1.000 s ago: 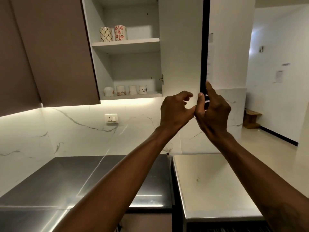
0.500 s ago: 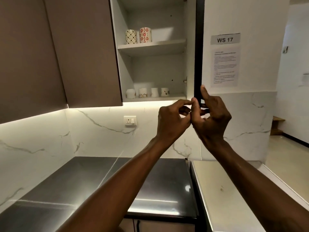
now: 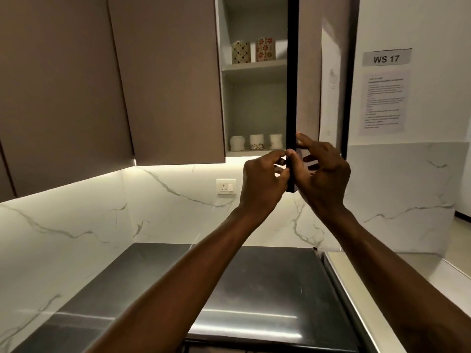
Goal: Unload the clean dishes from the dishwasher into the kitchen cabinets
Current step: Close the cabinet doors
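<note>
The upper cabinet point(image 3: 252, 103) stands partly open, and its door point(image 3: 308, 85) is seen almost edge-on with a black edge. My left hand point(image 3: 262, 179) pinches that edge near the door's lower corner with curled fingers. My right hand point(image 3: 323, 171) lies against the door's brown outer face, fingers spread and thumb at the edge. Two patterned mugs point(image 3: 252, 50) stand on the upper shelf. Three small white cups point(image 3: 257, 141) sit on the lower shelf. The dishwasher is out of view.
Closed brown cabinets point(image 3: 165, 85) hang to the left. A steel counter point(image 3: 254, 289) lies below my arms, with a white counter point(image 3: 420, 276) to its right. A wall socket point(image 3: 225, 186) sits on the marble backsplash. A paper notice point(image 3: 386, 58) marked WS 17 hangs at the right.
The cabinet door has swung from wide open toward shut, so less of the shelves shows. Both hands stayed at its lower corner. My view has turned right.
</note>
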Demonstrator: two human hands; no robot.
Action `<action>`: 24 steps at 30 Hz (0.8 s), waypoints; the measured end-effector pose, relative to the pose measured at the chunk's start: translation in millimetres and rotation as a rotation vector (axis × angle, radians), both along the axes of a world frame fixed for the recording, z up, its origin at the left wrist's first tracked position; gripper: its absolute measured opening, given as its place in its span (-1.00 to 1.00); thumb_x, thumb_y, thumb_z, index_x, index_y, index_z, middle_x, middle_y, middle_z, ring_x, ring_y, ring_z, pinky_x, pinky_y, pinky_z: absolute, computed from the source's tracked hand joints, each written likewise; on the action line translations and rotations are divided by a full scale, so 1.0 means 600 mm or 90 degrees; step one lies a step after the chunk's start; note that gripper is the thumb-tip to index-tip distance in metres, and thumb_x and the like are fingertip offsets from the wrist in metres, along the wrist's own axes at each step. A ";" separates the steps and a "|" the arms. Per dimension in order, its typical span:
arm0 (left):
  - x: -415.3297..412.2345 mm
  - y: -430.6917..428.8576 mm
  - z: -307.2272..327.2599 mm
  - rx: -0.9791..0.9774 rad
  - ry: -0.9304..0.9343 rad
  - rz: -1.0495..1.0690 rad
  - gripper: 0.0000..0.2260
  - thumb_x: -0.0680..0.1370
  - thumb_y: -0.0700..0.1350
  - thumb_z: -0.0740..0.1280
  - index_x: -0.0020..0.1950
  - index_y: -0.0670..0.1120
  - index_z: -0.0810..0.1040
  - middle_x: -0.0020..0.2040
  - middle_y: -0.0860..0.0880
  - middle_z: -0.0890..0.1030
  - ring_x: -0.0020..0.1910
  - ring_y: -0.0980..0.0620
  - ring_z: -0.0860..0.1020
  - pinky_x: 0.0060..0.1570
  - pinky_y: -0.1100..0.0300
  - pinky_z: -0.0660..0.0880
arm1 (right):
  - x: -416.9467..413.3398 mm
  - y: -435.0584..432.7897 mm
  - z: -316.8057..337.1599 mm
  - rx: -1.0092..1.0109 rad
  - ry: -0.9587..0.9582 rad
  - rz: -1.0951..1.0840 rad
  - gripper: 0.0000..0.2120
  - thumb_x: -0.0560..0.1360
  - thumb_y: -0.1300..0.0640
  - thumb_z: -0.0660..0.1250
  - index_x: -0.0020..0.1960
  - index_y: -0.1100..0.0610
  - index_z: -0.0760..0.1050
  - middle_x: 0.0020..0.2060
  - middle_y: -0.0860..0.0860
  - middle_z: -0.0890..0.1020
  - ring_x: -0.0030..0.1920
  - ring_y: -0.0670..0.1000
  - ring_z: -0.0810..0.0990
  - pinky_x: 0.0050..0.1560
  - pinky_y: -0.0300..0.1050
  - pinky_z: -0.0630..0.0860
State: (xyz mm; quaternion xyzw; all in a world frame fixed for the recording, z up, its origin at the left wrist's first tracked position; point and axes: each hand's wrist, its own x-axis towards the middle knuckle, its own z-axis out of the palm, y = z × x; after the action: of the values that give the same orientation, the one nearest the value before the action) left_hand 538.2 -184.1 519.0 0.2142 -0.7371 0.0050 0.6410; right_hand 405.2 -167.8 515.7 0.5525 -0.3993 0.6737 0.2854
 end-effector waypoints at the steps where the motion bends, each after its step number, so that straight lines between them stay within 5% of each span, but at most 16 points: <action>1: 0.012 -0.009 0.000 0.000 -0.001 0.007 -0.69 0.49 -0.25 0.49 0.23 -0.18 0.65 0.06 -0.08 0.72 -0.14 0.04 0.71 -0.14 0.25 0.65 | 0.011 -0.013 0.000 0.005 0.006 -0.006 -0.60 0.56 -0.09 0.40 0.33 0.05 0.58 0.05 0.01 0.69 -0.08 -0.05 0.66 -0.14 -0.10 0.67; 8: 0.079 -0.109 -0.012 -0.052 -0.009 0.091 -0.68 0.51 -0.25 0.47 0.26 -0.19 0.64 0.08 -0.09 0.72 -0.13 0.01 0.69 -0.03 0.15 0.66 | 0.068 -0.114 0.003 0.027 0.052 -0.023 -0.57 0.53 -0.13 0.43 0.30 0.09 0.60 0.18 0.03 0.66 0.14 0.01 0.62 0.15 -0.12 0.59; 14: 0.123 -0.209 -0.018 -0.054 0.005 0.107 -0.72 0.53 -0.28 0.45 0.24 -0.20 0.65 0.01 -0.09 0.72 -0.12 0.02 0.68 -0.01 0.30 0.59 | 0.122 -0.217 0.005 0.012 0.079 -0.046 -0.55 0.50 -0.12 0.44 0.30 0.09 0.59 0.25 0.07 0.62 0.21 0.08 0.58 0.15 -0.03 0.59; 19: 0.152 -0.303 -0.018 -0.046 -0.032 0.117 -0.76 0.55 -0.26 0.41 0.22 -0.19 0.65 0.00 -0.09 0.72 -0.10 0.02 0.67 0.02 0.14 0.64 | 0.144 -0.311 0.006 -0.030 0.082 -0.044 -0.53 0.47 -0.10 0.48 0.27 0.14 0.60 0.23 0.11 0.62 0.19 0.12 0.59 0.18 -0.07 0.53; 24: 0.170 -0.381 -0.017 -0.055 -0.044 0.163 -0.63 0.51 -0.17 0.50 0.30 -0.17 0.61 0.18 -0.08 0.68 0.09 -0.03 0.68 0.18 0.16 0.59 | 0.156 -0.395 0.003 -0.048 0.076 -0.061 -0.52 0.44 -0.10 0.51 0.25 0.14 0.60 0.21 0.13 0.63 0.19 0.16 0.58 0.23 0.10 0.51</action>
State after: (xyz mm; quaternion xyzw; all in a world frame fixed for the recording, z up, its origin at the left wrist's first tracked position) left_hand 640.3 -412.5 508.5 0.2779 -0.7246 0.1259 0.6180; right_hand 498.6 -404.8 517.6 0.5611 -0.3817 0.6396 0.3611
